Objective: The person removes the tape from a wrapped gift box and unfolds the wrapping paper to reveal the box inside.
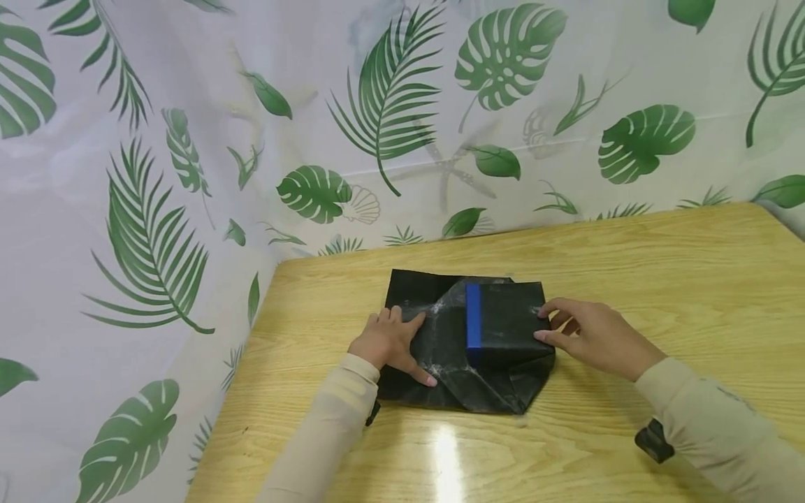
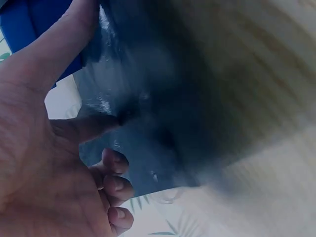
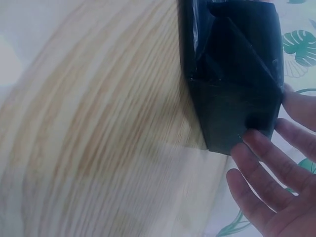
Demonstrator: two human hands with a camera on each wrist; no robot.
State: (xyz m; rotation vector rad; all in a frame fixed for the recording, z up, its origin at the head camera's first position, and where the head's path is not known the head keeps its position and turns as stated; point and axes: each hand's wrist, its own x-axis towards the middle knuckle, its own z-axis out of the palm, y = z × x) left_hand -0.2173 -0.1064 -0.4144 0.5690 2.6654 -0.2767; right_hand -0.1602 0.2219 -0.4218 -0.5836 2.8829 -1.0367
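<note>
A blue box is partly covered by a black sheet that runs over its top and right side; only a blue strip shows in the head view. Left of the box, my left hand rests on the flat part of the sheet, fingers and thumb spread. My right hand touches the box's right end, thumb and forefinger at the top edge. From the right wrist, its fingers are seen lying against the black-covered end. In the left wrist view the box's blue side shows beyond the thumb.
Everything lies on a wood-grain table. Behind it and along its left side hangs a white cloth with green leaf prints. The sheet has creases and a folded, bulging part at the near side of the box.
</note>
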